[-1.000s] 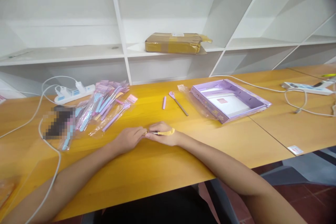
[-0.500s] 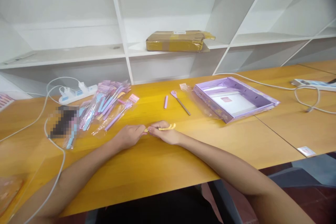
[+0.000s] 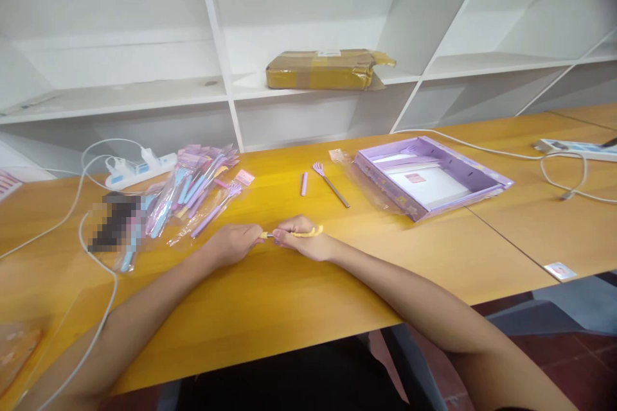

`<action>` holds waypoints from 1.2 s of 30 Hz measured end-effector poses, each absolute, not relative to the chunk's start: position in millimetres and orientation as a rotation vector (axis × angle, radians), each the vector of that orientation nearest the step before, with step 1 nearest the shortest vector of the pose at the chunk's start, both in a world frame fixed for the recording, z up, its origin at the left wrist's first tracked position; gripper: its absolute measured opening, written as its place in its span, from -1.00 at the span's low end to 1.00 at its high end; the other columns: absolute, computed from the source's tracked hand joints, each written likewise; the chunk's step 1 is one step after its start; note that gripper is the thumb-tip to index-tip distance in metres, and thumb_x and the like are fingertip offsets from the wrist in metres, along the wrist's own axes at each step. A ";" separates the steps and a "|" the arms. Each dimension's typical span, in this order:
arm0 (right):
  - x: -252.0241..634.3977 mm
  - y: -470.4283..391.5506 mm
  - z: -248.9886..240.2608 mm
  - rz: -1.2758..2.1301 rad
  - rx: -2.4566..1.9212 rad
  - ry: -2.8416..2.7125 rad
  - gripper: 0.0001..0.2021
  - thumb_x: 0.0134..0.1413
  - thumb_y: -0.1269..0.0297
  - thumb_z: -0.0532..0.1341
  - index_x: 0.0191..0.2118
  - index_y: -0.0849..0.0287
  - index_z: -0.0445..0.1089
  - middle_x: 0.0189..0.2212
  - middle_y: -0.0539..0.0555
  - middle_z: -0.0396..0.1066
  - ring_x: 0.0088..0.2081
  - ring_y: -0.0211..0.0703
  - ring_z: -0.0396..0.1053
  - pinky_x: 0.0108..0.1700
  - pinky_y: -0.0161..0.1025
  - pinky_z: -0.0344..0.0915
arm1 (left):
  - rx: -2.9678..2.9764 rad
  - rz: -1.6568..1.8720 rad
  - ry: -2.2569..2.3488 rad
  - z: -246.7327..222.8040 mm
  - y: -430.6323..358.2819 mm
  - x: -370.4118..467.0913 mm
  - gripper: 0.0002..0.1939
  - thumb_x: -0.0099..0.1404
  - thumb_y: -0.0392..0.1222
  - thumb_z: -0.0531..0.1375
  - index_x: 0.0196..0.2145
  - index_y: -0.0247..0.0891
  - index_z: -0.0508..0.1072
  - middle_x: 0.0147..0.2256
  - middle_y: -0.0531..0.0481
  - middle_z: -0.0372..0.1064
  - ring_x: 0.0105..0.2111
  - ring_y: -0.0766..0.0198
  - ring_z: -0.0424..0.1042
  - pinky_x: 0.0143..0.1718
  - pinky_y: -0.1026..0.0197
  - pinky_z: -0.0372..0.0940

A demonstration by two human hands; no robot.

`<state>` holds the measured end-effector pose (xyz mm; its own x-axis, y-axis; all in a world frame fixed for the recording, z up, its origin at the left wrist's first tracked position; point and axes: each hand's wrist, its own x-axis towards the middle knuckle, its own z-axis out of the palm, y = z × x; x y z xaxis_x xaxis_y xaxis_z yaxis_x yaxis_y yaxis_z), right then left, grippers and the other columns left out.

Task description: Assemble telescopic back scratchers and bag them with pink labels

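Note:
My left hand (image 3: 235, 245) is closed around the yellow handle (image 3: 263, 235) of a small back scratcher. My right hand (image 3: 304, 246) grips the same scratcher nearer its head, and the yellow claw end (image 3: 312, 232) sticks out above that hand. A short piece of metal rod (image 3: 270, 235) shows between the hands; the fingers hide the rest. Beyond them on the table lies a purple-headed scratcher (image 3: 330, 184) with a bare metal rod. Beside it is a separate purple handle (image 3: 304, 183).
Bagged scratchers (image 3: 193, 189) are piled at left, by a power strip (image 3: 139, 171) with white cables. An open purple box (image 3: 429, 183) sits at right. A taped carton (image 3: 322, 69) rests on the white shelf (image 3: 231, 93). A small card (image 3: 560, 270) lies near the front edge.
My left hand has shifted slightly left, away from my right hand. More of the metal rod and yellow handle shows between them. The view has tilted a little.

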<state>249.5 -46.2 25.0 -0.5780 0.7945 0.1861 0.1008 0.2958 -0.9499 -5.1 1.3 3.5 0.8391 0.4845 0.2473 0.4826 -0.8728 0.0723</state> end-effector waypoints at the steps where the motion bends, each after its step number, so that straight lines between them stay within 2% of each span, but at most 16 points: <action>1: 252.4 -45.5 24.9 1.336 -0.811 -1.876 -0.48 0.33 -0.12 0.18 -0.53 0.15 0.19 -0.60 -0.11 0.08 -0.54 -0.36 -0.04 -0.48 -0.30 -0.09 | 2.985 0.379 0.815 3.7 4.3 -9.9 -0.65 0.60 -0.06 -0.08 -0.32 -0.18 0.33 -0.46 0.02 0.41 -0.48 0.23 0.38 -0.42 0.22 0.17; 5: 291.3 -30.8 35.6 1.248 -0.827 -1.602 -0.50 0.25 -0.02 0.22 -0.59 0.10 0.07 -0.66 -0.13 -0.01 -0.59 -0.35 -0.10 -0.53 -0.30 -0.10 | 2.815 0.316 1.168 8.5 24.4 -39.2 -0.68 0.56 -0.03 -0.06 -0.23 -0.16 0.40 -0.35 -0.03 0.48 -0.36 0.15 0.48 -0.33 0.18 0.25; 8: 342.9 -10.0 56.4 0.971 -0.742 -1.262 -0.49 0.24 -0.07 0.20 -0.58 0.05 0.01 -0.69 -0.15 -0.10 -0.63 -0.33 -0.11 -0.57 -0.29 -0.03 | 2.664 0.375 1.511 9.8 35.6 -51.7 -0.65 0.56 0.01 -0.09 -0.22 -0.17 0.39 -0.36 -0.07 0.46 -0.35 0.09 0.48 -0.32 0.14 0.25; 12: 397.4 14.6 72.6 0.694 -0.756 -1.063 -0.65 0.17 -0.07 0.28 -0.41 0.08 0.30 -0.52 -0.06 0.25 -0.51 -0.29 0.22 -0.46 -0.32 0.23 | 2.670 0.350 1.386 2.8 32.8 -40.8 -0.61 0.57 0.07 -0.14 -0.22 -0.16 0.35 -0.36 -0.07 0.44 -0.35 0.08 0.45 -0.29 0.11 0.25; 14: 409.5 23.6 68.6 0.622 -0.790 -1.010 -0.66 0.10 -0.03 0.35 -0.40 0.11 0.32 -0.41 -0.02 0.38 -0.48 -0.31 0.28 -0.42 -0.32 0.27 | 2.671 0.319 1.295 0.0 28.6 -33.5 -0.60 0.57 0.09 -0.16 -0.23 -0.15 0.32 -0.38 -0.05 0.41 -0.38 0.10 0.43 -0.30 0.12 0.24; 16: 413.8 31.3 59.4 0.557 -0.827 -0.971 -0.61 0.09 -0.01 0.39 -0.46 0.11 0.24 -0.40 -0.01 0.40 -0.45 -0.30 0.33 -0.36 -0.31 0.31 | 2.652 0.320 1.257 0.2 25.9 -29.7 -0.59 0.59 0.10 -0.18 -0.24 -0.14 0.29 -0.38 -0.03 0.40 -0.38 0.11 0.41 -0.30 0.12 0.23; 20: 415.4 42.7 40.1 0.361 -1.019 -1.018 -0.63 0.14 0.04 0.35 -0.45 0.08 0.18 -0.50 -0.06 0.32 -0.37 -0.19 0.41 -0.28 -0.25 0.35 | 2.637 0.314 1.229 7.5 24.4 -28.0 -0.58 0.59 0.11 -0.20 -0.27 -0.14 0.25 -0.38 -0.02 0.38 -0.37 0.10 0.41 -0.25 0.10 0.25; 23: 417.8 46.3 29.3 0.090 -1.261 -1.152 -0.78 0.19 0.11 0.29 -0.32 0.09 0.29 -0.40 -0.02 0.42 -0.36 -0.18 0.40 -0.22 -0.20 0.36 | 2.640 0.293 1.223 12.4 23.6 -26.2 -0.59 0.59 0.11 -0.20 -0.27 -0.14 0.24 -0.38 -0.01 0.37 -0.37 0.10 0.39 -0.25 0.08 0.24; 25: 419.3 48.4 22.4 -0.036 -1.374 -1.289 -0.86 0.23 0.17 0.24 -0.22 0.10 0.33 -0.29 0.05 0.49 -0.29 -0.12 0.43 -0.13 -0.14 0.37 | 2.641 0.278 1.222 13.4 23.3 -25.1 -0.59 0.59 0.10 -0.19 -0.26 -0.14 0.25 -0.38 -0.01 0.37 -0.38 0.10 0.39 -0.26 0.08 0.24; 28: 420.1 55.1 9.7 -0.037 -1.457 -1.430 -0.89 0.26 0.25 0.16 -0.13 0.11 0.32 -0.19 0.14 0.54 -0.17 -0.04 0.46 -0.04 -0.09 0.36 | 2.645 0.262 1.223 11.9 23.7 -25.2 -0.59 0.59 0.12 -0.19 -0.24 -0.14 0.26 -0.38 0.00 0.37 -0.38 0.10 0.40 -0.27 0.09 0.23; 32: 419.4 69.0 -10.9 0.080 -1.553 -1.566 -0.77 0.31 0.31 0.10 0.04 0.19 0.28 -0.16 0.24 0.58 -0.11 0.05 0.49 0.00 -0.05 0.37 | 2.646 0.289 1.203 7.7 25.6 -27.6 -0.59 0.59 0.11 -0.17 -0.23 -0.14 0.30 -0.35 -0.01 0.41 -0.34 0.10 0.44 -0.26 0.09 0.25; 36: 416.3 79.9 -24.0 0.077 -1.624 -1.746 -0.80 0.32 0.29 0.10 -0.04 0.22 0.38 -0.11 0.28 0.56 -0.06 0.07 0.47 0.05 -0.04 0.37 | 2.651 0.296 1.196 4.5 27.3 -29.1 -0.59 0.59 0.10 -0.15 -0.22 -0.14 0.33 -0.32 -0.02 0.45 -0.32 0.09 0.47 -0.26 0.09 0.26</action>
